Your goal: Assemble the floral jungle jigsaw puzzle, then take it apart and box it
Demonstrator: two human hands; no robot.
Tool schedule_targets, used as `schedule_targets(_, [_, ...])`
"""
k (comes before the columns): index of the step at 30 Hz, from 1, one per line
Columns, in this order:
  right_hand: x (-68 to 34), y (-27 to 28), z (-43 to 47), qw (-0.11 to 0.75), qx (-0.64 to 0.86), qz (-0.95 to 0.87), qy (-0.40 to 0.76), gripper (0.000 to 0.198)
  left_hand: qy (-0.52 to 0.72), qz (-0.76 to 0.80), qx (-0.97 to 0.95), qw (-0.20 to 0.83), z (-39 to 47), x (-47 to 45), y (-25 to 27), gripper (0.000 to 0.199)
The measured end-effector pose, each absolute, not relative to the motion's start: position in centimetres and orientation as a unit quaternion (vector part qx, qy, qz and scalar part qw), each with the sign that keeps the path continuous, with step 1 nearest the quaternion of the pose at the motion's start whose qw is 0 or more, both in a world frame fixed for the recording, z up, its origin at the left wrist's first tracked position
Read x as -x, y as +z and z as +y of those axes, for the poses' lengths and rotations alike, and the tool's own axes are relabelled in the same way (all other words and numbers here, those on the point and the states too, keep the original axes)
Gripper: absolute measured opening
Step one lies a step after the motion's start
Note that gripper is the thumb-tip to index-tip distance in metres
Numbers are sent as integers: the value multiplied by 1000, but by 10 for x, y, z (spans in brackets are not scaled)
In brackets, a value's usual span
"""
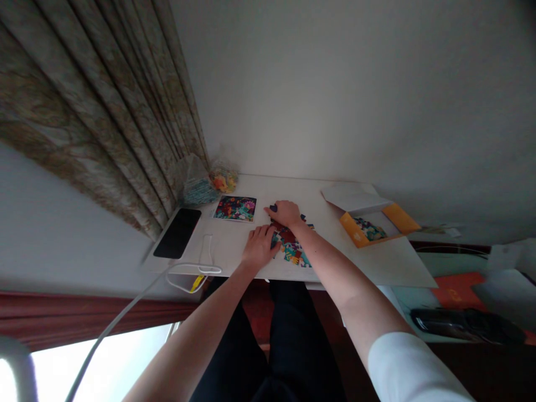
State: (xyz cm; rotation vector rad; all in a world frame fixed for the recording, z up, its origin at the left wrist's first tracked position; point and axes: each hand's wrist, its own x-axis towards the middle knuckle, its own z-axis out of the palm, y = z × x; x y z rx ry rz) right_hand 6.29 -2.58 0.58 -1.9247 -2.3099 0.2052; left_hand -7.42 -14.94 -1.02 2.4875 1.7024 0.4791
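Note:
A partly joined jigsaw puzzle [296, 251] lies on the white table in front of me, its pieces teal, dark red and yellow. My left hand [260, 245] rests palm down at the puzzle's left edge, fingers stretched out flat. Over the puzzle's upper left side, my right hand [287, 213] is closed with its fingertips at a dark puzzle piece [273, 208]. My right forearm covers part of the puzzle's right side. Beyond my left hand lies a colourful picture card [235, 209].
An open yellow box [359, 234] holding loose puzzle pieces stands on the right. Two clear bags [224, 177] of pieces sit by the curtain [138, 111]. A black phone [177, 233] and a white cable [188, 266] lie at the left of the table [335, 262].

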Motion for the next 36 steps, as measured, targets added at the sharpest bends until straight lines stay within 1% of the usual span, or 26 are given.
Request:
schedule_targets(6, [-86, 18, -18, 157, 712, -680, 78, 65, 161, 554, -816, 38, -150, 75, -10, 40])
schedule_targets(9, [-111, 16, -29, 184, 710, -671, 106, 53, 162, 554, -815, 38, -150, 75, -10, 40])
schedule_targets(13, [-141, -1, -67, 218, 683, -685, 129, 38, 166, 555, -814, 42, -151, 74, -8, 38])
schedule_targets(16, [-152, -17, -101, 257, 673, -683, 117, 38, 170, 559, -811, 37, -151, 74, -8, 40])
schedule_targets(19, [-152, -24, -126, 295, 652, -694, 77, 41, 173, 575, -799, 35, -151, 73, -9, 44])
schedule_targets(23, [-145, -20, -136, 263, 653, -710, 7, 47, 172, 602, -779, 38, -153, 74, -12, 51])
schedule_targets(26, [-141, -18, -135, 240, 636, -734, 4, 50, 156, 618, -768, 56, -151, 74, -9, 55])
schedule_targets(31, [-142, -21, -133, 210, 629, -748, 26, 54, 101, 679, -711, 151, -132, 68, 2, 67])
schedule_targets(33, [-142, -22, -133, 212, 627, -749, 25, 55, 77, 703, -682, 187, -119, 65, 5, 71])
schedule_targets(36, [-141, -19, -134, 222, 619, -753, 21, 53, 55, 713, -661, 228, -101, 62, 6, 72])
